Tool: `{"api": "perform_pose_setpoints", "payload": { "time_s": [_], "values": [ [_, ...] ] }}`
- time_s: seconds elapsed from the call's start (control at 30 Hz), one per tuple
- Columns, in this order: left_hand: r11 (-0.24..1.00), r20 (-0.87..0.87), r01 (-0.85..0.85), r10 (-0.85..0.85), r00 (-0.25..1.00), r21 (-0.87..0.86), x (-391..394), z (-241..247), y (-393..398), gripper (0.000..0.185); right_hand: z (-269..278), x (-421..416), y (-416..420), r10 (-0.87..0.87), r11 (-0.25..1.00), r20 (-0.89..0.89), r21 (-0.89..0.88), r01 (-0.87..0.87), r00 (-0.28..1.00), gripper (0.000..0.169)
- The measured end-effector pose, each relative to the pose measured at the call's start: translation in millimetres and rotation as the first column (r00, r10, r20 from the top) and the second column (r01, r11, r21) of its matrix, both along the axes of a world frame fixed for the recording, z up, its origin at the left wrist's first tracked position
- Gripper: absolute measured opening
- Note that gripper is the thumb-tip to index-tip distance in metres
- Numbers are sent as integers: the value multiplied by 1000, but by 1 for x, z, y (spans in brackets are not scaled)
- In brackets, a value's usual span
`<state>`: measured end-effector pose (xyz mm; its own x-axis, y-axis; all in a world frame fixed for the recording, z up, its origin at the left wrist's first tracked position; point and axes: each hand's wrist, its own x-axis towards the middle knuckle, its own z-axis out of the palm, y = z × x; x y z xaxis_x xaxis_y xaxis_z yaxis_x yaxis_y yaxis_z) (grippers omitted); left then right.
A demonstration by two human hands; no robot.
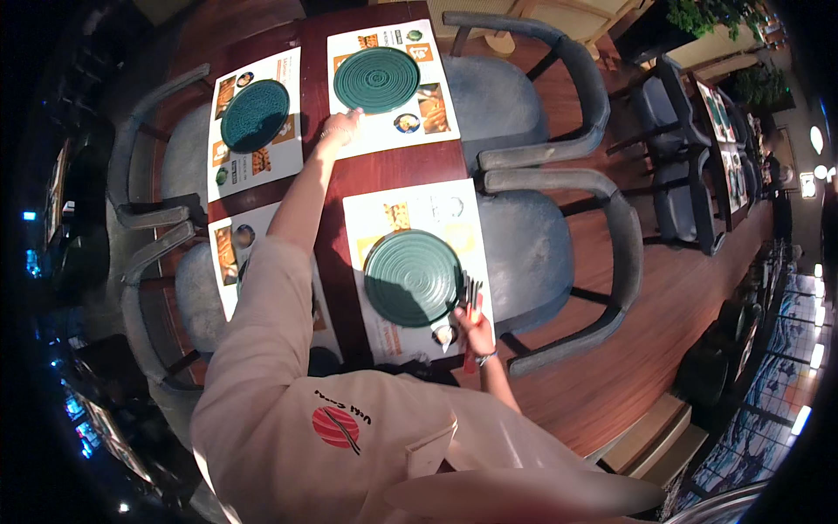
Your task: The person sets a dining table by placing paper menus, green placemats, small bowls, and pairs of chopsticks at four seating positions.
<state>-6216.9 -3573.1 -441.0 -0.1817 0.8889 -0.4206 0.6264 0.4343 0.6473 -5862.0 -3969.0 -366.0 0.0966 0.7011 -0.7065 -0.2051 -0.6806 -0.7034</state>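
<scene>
My left hand (344, 128) reaches across the table to the far right paper placemat (393, 134). Its fingertips are at the near edge of a round green ridged plate (376, 80); whether they grip anything is unclear. In my right hand (478, 333) is a bundle of slim dark utensils with red wrapping (473, 298), their exact kind too small to tell. This hand is beside the nearer green plate (414, 278), over the right edge of its printed placemat (419, 206). Another green plate (255, 116) rests on the far left placemat (219, 177). My left arm hides much of the near left placemat (226, 262).
The dark red wooden table (399, 164) has padded armchairs along both sides, including a right-hand chair (530, 262) and a left-hand chair (190, 150). Further right stands another set table (723, 150) with chairs. Green plants (713, 19) are at the upper right.
</scene>
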Motion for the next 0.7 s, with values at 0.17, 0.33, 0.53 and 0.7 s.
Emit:
{"api": "perform_pose_setpoints", "payload": {
  "time_s": [0.17, 0.33, 0.53, 0.7],
  "values": [
    [972, 892, 234, -127, 434, 25, 67, 56, -207, 33, 18, -20, 20, 108, 976, -472, 218, -3, 875, 28],
    [842, 945, 537, -136, 298, -48, 113, 148, -357, 31, 89, -87, 44, 248, 916, -437, 396, -63, 864, 25],
    [951, 967, 302, -17, 253, -62, 91, 149, -416, 23, 95, -107, 31, 491, 781, -108, 494, -382, 864, 39],
    [952, 949, 306, -101, 297, 5, 63, 166, -435, 21, 127, -101, 41, 307, 738, -29, 638, -219, 951, 39]
  ]
}}
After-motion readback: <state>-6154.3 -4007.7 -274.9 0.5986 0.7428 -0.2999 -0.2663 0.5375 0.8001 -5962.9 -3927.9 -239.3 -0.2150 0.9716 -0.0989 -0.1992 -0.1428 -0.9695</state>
